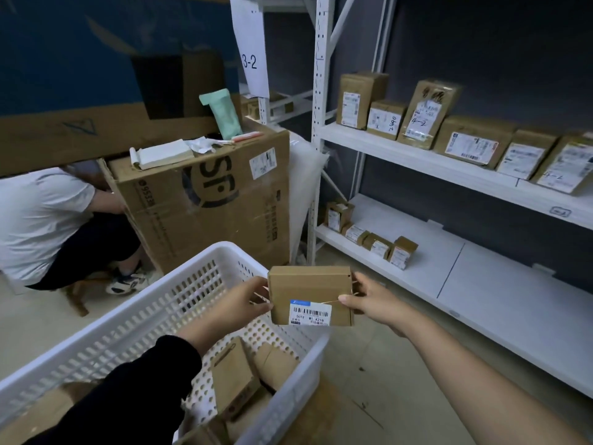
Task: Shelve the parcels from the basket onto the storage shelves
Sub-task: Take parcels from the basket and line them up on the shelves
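you hold a small cardboard parcel point(309, 295) just above the white basket's point(144, 326) far right corner. your left hand point(239, 303) pinches its left edge and your right hand point(362, 297) pinches its right edge. more parcels point(234, 380) lie inside the basket. the storage shelves point(481, 284) stand right of the basket.

Cardboard, plastic and painted metal.
The small box point(309, 289) is plain brown cardboard, dull and smooth, with a white paper sticker point(310, 312) on it. The basket point(144, 319) is white plastic, smooth and full of holes. The shelves point(401, 155) are white painted metal, smooth and flat. The big box point(179, 226) is dull brown cardboard. The tall parcel point(428, 114) is wrapped in shiny clear tape.
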